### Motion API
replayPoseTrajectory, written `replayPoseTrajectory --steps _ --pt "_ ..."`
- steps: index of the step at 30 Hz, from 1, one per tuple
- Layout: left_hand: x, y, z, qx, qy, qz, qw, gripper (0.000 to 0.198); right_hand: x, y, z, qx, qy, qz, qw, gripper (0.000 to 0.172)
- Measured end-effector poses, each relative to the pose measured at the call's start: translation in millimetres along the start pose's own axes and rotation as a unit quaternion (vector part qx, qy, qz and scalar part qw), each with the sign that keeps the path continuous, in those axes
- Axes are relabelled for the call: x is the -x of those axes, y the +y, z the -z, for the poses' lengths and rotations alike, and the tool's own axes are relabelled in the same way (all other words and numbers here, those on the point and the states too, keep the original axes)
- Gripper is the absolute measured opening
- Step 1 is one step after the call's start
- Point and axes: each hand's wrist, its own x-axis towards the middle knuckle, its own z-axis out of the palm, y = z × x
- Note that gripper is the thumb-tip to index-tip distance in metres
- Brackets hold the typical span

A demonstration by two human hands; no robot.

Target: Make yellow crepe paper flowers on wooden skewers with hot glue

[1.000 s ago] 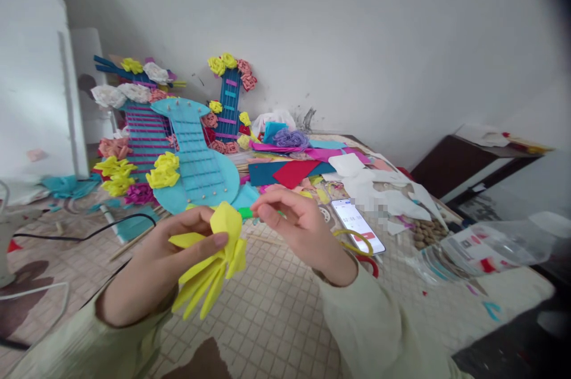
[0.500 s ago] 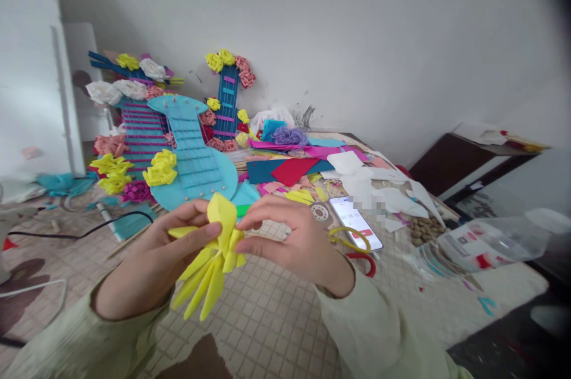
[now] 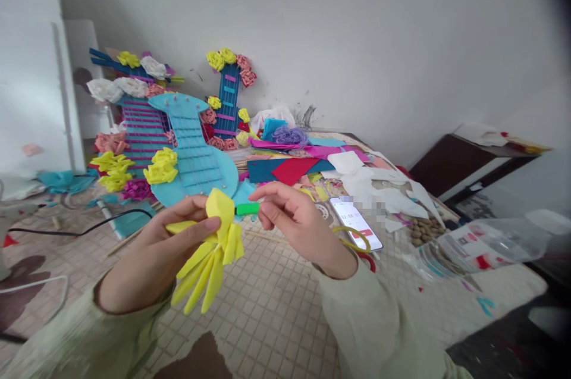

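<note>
My left hand pinches a yellow crepe-paper flower between thumb and fingers. Its upper petal is broad and cupped, while several folded, pointed strips fan out below. Just right of the flower, my right hand hovers with the index finger stretched and the other fingers loosely bent; nothing shows in its grasp. A small bright green piece with a dark end appears between the flower and the right fingertips, seemingly lying on the table behind. Whether my right fingers touch it, I cannot tell.
Light-blue and dark-blue stringed boards with paper roses stand against the wall. Coloured sheets, white scraps, a phone, yellow-and-red scissors handles and a clear plastic bottle lie on the tiled-pattern table.
My right hand has let go of the flower's right-hand strips and moved a little to the right. More of the green piece shows. The left hand still holds the flower.
</note>
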Motion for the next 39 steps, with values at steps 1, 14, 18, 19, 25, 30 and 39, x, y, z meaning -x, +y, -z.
replayPoseTrajectory --steps 1,14,18,19,25,30,39 --pt "0 0 -0.3 -0.005 0.005 -0.007 1.0 0.024 0 -1 0 0.011 0.001 0.003 1.0 0.016" --pt "-6 -16 3.0 -0.178 0.078 -0.123 0.973 0.014 12 9 -41 0.374 0.118 0.204 0.897 0.01" --pt "-5 -21 2.1 -0.188 0.076 -0.131 0.97 0.017 14 20 -49 0.449 0.124 0.207 0.86 0.012" --pt "-5 -22 2.1 -0.2 0.075 -0.136 0.967 0.017 14 21 -50 0.457 0.129 0.2 0.857 0.014" --pt "-8 -22 4.7 -0.212 0.079 -0.143 0.964 0.016 10 10 -37 0.391 0.112 0.148 0.902 0.017" --pt "-16 -22 11.5 -0.17 0.079 -0.114 0.976 0.017 8 10 15 0.398 0.118 0.087 0.906 0.018" --pt "-29 -34 12.6 -0.056 0.01 -0.03 0.998 0.012 47 86 44 0.475 -0.054 -0.112 0.871 0.009"
